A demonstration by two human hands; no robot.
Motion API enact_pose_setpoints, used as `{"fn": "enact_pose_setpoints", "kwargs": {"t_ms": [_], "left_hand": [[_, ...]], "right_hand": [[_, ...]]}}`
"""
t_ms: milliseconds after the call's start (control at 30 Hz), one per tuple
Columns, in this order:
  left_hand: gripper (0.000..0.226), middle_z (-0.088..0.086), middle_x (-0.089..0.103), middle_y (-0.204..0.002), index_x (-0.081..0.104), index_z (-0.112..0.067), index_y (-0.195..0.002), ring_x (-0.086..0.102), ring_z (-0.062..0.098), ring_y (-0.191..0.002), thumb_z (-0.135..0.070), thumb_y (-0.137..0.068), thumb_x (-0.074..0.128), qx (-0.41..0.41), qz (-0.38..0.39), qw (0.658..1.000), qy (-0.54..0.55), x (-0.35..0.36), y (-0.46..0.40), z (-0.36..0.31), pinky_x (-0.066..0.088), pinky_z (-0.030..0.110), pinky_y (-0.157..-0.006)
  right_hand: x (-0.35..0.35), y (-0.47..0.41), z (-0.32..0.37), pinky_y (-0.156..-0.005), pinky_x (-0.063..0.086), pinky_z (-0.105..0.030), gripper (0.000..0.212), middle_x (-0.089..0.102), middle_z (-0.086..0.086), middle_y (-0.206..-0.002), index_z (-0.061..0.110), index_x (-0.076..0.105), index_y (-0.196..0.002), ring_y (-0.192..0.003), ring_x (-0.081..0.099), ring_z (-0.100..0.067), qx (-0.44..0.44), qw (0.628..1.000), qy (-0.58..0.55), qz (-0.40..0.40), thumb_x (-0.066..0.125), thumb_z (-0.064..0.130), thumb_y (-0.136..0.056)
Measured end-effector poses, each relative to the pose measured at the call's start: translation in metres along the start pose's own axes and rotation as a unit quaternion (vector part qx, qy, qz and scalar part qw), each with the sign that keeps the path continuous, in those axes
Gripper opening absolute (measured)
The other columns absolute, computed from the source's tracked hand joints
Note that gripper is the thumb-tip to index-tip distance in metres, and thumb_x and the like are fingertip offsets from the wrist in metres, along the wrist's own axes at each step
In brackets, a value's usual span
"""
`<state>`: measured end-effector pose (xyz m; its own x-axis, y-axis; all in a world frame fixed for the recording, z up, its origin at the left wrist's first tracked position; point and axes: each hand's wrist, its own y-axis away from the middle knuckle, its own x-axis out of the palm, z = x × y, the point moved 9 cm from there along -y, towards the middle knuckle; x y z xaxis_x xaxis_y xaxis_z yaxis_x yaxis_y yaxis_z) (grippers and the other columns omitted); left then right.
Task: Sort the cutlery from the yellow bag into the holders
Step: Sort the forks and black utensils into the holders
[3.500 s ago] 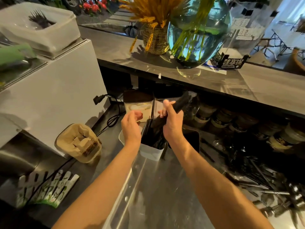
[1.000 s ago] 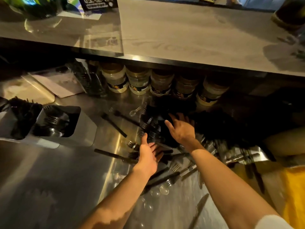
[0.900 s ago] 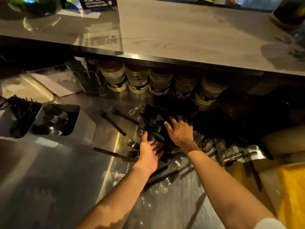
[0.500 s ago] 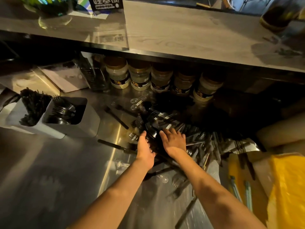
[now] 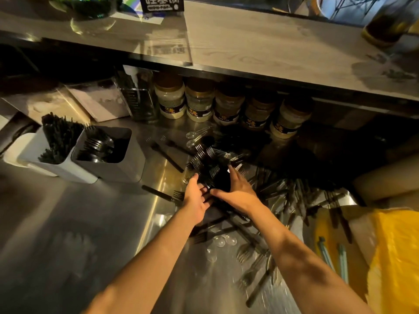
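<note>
Noted white holders (image 5: 106, 168) at nine o'clock on steel counter (image 5: 68, 223), black forks standing inside, tines up. At centre, left hand (image 5: 195, 200) and right hand (image 5: 235, 191) curled around bundle of black forks (image 5: 210, 166), gripped between both; long axis toward twelve o'clock, tines fanned away. Loose cutlery (image 5: 290, 196) scattered at three o'clock, axes mixed. Yellow bag (image 5: 394, 257) at four o'clock.

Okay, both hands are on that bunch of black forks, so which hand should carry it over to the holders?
Left, probably. The left hand is on the side of the fork bunch nearer the white holders, which stand off to the left. The right hand would have to cross over.
</note>
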<state>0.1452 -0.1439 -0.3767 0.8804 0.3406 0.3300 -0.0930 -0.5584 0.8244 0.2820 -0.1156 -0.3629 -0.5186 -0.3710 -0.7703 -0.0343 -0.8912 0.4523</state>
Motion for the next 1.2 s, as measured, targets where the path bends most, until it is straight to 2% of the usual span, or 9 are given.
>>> {"fn": "enact_pose_setpoints", "kwargs": {"t_ms": [100,233,433,600,733,833,967,1100,1200], "left_hand": [[0.07,0.014,0.026,-0.162,0.021,-0.006,-0.156,0.022,0.026,-0.151,-0.052,-0.104,0.032,-0.019,0.017,0.999,-0.029,0.0,-0.005,-0.003,0.017,0.044,-0.121],[0.053,0.02,0.043,-0.151,0.033,0.0,-0.151,0.043,0.03,-0.14,-0.031,-0.108,0.036,0.016,-0.008,0.992,-0.128,-0.011,-0.008,-0.02,0.033,0.038,-0.116],[0.042,0.018,0.054,-0.141,0.046,0.001,-0.142,0.055,0.032,-0.126,-0.02,-0.106,0.042,0.078,-0.052,0.98,-0.174,-0.031,-0.015,-0.042,0.047,0.037,-0.102],[0.037,0.014,0.063,-0.125,0.056,0.0,-0.129,0.064,0.025,-0.095,-0.025,-0.103,0.047,0.078,-0.078,0.974,-0.197,-0.049,-0.018,-0.038,0.054,0.032,-0.075],[0.034,0.016,0.063,-0.12,0.06,0.001,-0.122,0.064,0.03,-0.1,-0.023,-0.105,0.043,0.065,-0.074,0.975,-0.2,-0.052,-0.016,-0.034,0.053,0.035,-0.08],[0.035,0.017,0.064,-0.12,0.061,0.001,-0.12,0.064,0.03,-0.101,-0.027,-0.105,0.043,0.057,-0.053,0.977,-0.197,-0.05,-0.013,-0.03,0.053,0.036,-0.082],[0.041,0.017,0.063,-0.122,0.059,0.001,-0.126,0.062,0.03,-0.106,-0.03,-0.106,0.042,0.072,-0.015,0.974,-0.212,-0.041,-0.006,-0.03,0.053,0.037,-0.088],[0.044,0.018,0.063,-0.125,0.058,0.001,-0.13,0.063,0.032,-0.109,-0.032,-0.106,0.041,0.097,0.01,0.971,-0.218,-0.029,0.002,-0.036,0.054,0.036,-0.088],[0.045,0.015,0.064,-0.116,0.058,0.0,-0.127,0.064,0.03,-0.102,-0.035,-0.107,0.038,0.092,0.028,0.976,-0.193,-0.019,0.009,-0.037,0.054,0.034,-0.084]], "right_hand": [[0.018,-0.008,0.004,-0.126,0.013,-0.041,0.138,0.003,-0.01,-0.168,0.012,-0.006,-0.16,-0.155,0.005,-0.026,0.006,0.998,0.056,0.019,0.077,0.072,-0.067],[0.021,-0.015,0.003,-0.123,0.014,-0.04,0.138,0.012,-0.01,-0.166,0.011,-0.003,-0.16,-0.152,0.015,-0.028,0.044,0.992,0.105,-0.056,0.077,0.073,-0.066],[0.014,-0.02,-0.002,-0.114,0.03,-0.036,0.117,0.041,-0.014,-0.143,0.011,0.017,-0.158,-0.132,0.04,-0.029,0.063,0.986,0.116,-0.104,0.064,0.078,-0.074],[0.017,-0.023,0.001,-0.098,0.048,-0.039,0.086,0.061,-0.011,-0.13,0.013,0.041,-0.142,-0.12,0.058,-0.031,0.067,0.993,0.04,-0.09,0.072,0.063,-0.079],[0.007,-0.031,0.004,-0.089,0.053,-0.036,0.062,0.069,-0.01,-0.115,0.012,0.059,-0.124,-0.106,0.065,-0.029,0.085,0.993,0.062,-0.051,0.074,0.054,-0.081],[-0.001,-0.033,-0.002,-0.081,0.052,-0.031,0.045,0.071,-0.01,-0.109,0.011,0.067,-0.114,-0.1,0.067,-0.027,0.101,0.994,-0.019,-0.023,0.076,0.042,-0.082],[-0.003,-0.026,-0.008,-0.08,0.047,-0.028,0.047,0.07,-0.004,-0.111,0.015,0.065,-0.121,-0.103,0.065,-0.022,0.093,0.986,-0.133,-0.034,0.082,0.031,-0.08],[-0.012,-0.015,0.005,-0.089,0.047,-0.025,0.05,0.067,0.005,-0.105,0.014,0.063,-0.124,-0.1,0.063,-0.013,0.039,0.964,-0.258,-0.045,0.084,0.016,-0.078],[-0.032,-0.003,0.024,-0.09,0.054,-0.029,0.035,0.072,0.0,-0.103,0.013,0.067,-0.111,-0.099,0.069,-0.016,-0.037,0.949,-0.306,-0.072,0.081,0.01,-0.079]]}}
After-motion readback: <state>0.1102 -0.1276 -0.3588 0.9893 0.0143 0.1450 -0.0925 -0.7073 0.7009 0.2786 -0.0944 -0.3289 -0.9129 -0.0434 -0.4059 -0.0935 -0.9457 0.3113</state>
